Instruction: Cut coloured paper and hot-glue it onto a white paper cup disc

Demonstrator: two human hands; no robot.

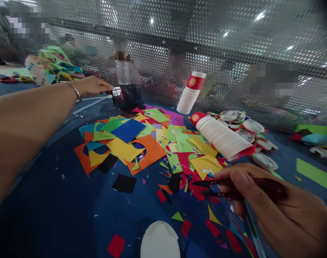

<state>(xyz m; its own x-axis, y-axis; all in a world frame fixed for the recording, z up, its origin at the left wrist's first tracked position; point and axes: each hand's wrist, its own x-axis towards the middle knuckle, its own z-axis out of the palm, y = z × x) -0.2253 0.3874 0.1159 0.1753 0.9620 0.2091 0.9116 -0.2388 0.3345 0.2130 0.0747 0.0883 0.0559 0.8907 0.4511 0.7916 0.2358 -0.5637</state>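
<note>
Stretched out to the far left, my left hand (95,86) has its fingers closed at the edge of a small shiny black-and-pink packet (117,94). My right hand (271,204), low on the right, grips scissors (268,186) with dark red handles; their blades point left and stand apart over red scraps, with no paper clearly between them. Between the hands lies a heap of coloured paper pieces (131,147), several with curved cut-outs. A white rounded piece (160,240) is at the bottom edge, nearest to me. A clear strip (255,231) shows under my right hand.
One stack of paper cups (189,95) stands leaning at the back; another stack (222,136) lies on its side. Behind it are round lids (252,126). A clear cup (122,71) with brown sticks, more scissors (18,78) and a perforated metal panel (158,46) are farther back.
</note>
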